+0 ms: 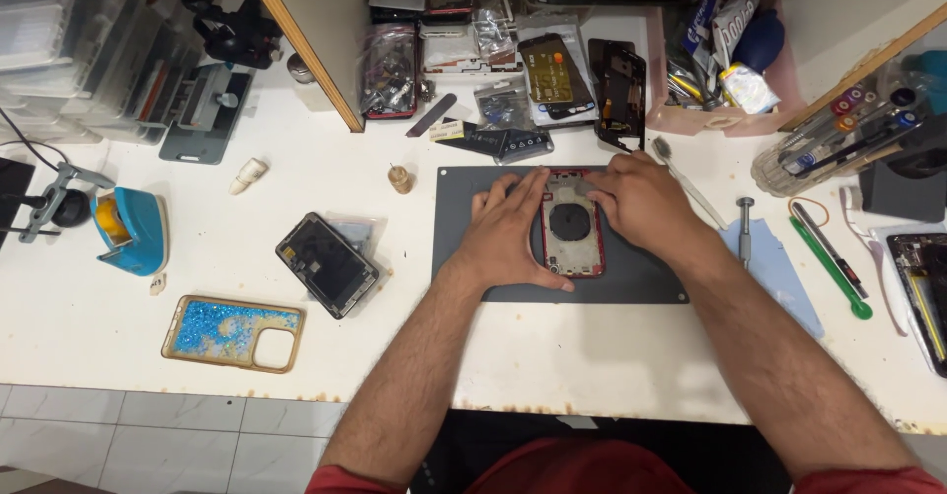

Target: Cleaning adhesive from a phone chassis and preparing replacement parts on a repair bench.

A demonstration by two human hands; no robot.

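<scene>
Two bare forearms reach up from six o'clock to a red-framed opened phone housing (572, 226) at the middle of the dark grey rectangular work mat (651, 282).

The left hand (508, 228) lies flat against the housing's nine o'clock edge, thumb hooked under its bottom corner, seemingly bracing it. The right hand (641, 198) curls over the one o'clock corner, fingertips pressing there; whether it pinches anything small I cannot tell. The housing lies open side up, showing a dark round coil on pale metal. At three o'clock a silver screwdriver (745, 230) rests on a blue sheet; at nine, a detached black phone screen (327, 263).
</scene>
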